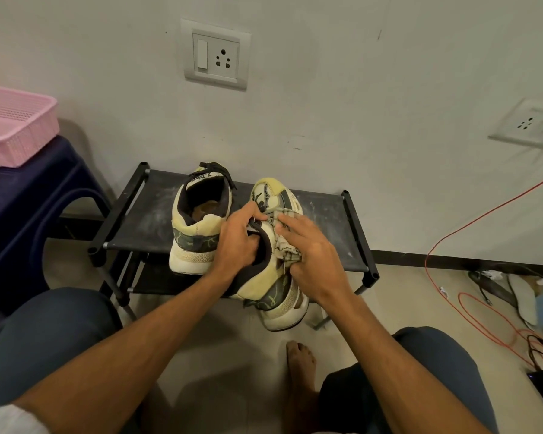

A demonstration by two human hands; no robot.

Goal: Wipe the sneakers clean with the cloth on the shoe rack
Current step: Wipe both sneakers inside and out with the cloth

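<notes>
Sneaker, one of a pair — in hand, being wiped

Held sneaker point(265, 285) tilts at the shoe rack's point(326, 220) 6 o'clock edge; second sneaker point(198, 227) stands at its 10 o'clock. Left hand point(237, 242) has fingers curled into the collar. Right hand point(314, 255) is bent over the cloth point(287, 245), thumb pinching the bunch. Probably light with a soft upper — best gripped by the collar or the stiff sole.

We saw the shoe rack point(145, 220) had a matt black fabric shelf, dusted white, on grey metal tubes. The sneakers point(198, 242) looked rough and scuffed, the cloth point(287, 249) soft and creased, and the pink basket point(16, 126) was perforated plastic.
</notes>
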